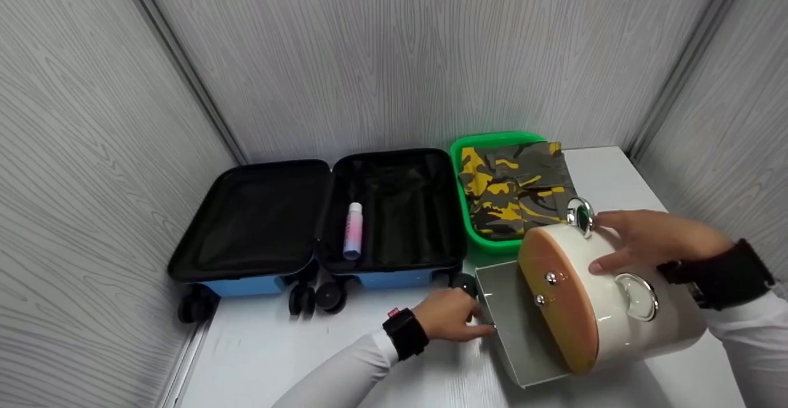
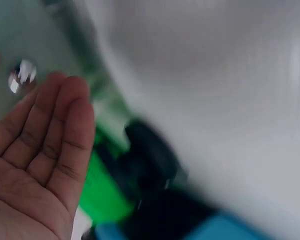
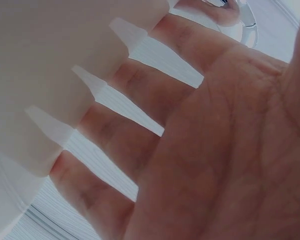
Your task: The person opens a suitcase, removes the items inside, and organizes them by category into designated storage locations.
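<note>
A cream storage case [image 1: 634,334] with an orange see-through front [image 1: 557,309] and silver handles lies on the right side of the table, with a grey drawer [image 1: 514,319] sticking out of it. My right hand [image 1: 646,236] rests on the case between its silver handles; in the right wrist view its spread fingers [image 3: 135,85] press against the cream wall. At the drawer's outer edge is my left hand [image 1: 452,316], thumb extended toward that edge. The left wrist view shows its fingers straight and side by side, close to a silver knob [image 2: 22,75], with nothing held.
A blue suitcase [image 1: 394,279] lies spread open on the left, black inside, a pink and blue spray can [image 1: 353,232] in its right half. Behind the case stands a green basket [image 1: 492,246] with folded camouflage cloth [image 1: 517,186]. Grey panel walls [image 1: 400,57] enclose the table.
</note>
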### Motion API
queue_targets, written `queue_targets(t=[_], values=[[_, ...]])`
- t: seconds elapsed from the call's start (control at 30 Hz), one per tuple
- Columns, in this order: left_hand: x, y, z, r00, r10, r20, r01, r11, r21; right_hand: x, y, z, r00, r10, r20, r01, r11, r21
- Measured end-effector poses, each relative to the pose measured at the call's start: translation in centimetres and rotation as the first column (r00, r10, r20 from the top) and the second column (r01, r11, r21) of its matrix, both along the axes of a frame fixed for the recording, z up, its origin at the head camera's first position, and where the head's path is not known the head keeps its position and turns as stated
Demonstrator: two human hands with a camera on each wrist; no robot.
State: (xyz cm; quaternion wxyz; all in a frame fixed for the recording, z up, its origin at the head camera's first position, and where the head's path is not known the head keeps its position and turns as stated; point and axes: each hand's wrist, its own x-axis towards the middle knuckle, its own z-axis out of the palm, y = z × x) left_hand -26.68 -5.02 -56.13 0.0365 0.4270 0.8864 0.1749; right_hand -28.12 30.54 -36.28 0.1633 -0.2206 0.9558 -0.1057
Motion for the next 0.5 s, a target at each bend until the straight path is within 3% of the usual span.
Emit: queue_targets(t=[0.1,0.17,0.3,0.4,0.5], values=[[-2.4,-1.5,2.7,0.987,0.14,-0.074,-0.136,0.989,0.065,0.0,-0.1,0.1,1.0,-0.001,-0.003,0.001,1.0,-0.011],[-4.6,-2.7,4.4,0.955,0.267,-0.127,-0.256,0.962,0.096,0.1,0.0,0.2,1.0,-0.01,-0.008,0.01,1.0,-0.009],[-9.7,-5.8,6.0,0.837,0.496,-0.232,-0.499,0.865,0.051,0.1,0.0,0.3,1.0,-0.014,-0.026,0.014,1.0,0.002],[-13.0,-8.4,5.6,0.754,0.616,-0.226,-0.64,0.767,-0.044,0.1,-0.1,0.2,1.0,-0.018,-0.025,0.018,1.0,0.0],[-15.5,-10.8,4.4,0.696,0.702,-0.152,-0.717,0.673,-0.18,0.2,-0.1,0.1,1.0,-0.012,-0.022,0.012,1.0,-0.008]])
